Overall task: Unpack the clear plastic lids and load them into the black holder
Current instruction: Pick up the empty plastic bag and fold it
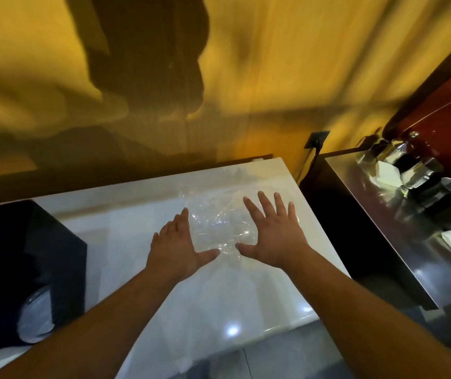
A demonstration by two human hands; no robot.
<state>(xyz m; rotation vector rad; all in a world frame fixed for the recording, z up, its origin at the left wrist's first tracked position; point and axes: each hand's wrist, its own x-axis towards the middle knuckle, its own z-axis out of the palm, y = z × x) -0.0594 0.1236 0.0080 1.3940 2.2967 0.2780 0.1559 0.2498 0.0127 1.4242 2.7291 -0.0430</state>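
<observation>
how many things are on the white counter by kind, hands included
hands: 2, left hand and right hand, both spread open
clear plastic package: 1, between the hands
black holder: 1, at the left edge
total: 4

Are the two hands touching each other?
Apart. The head view shows the left hand and right hand spread over the clear plastic wrap, with crinkled plastic visible in the gap between the two thumb tips.
</observation>
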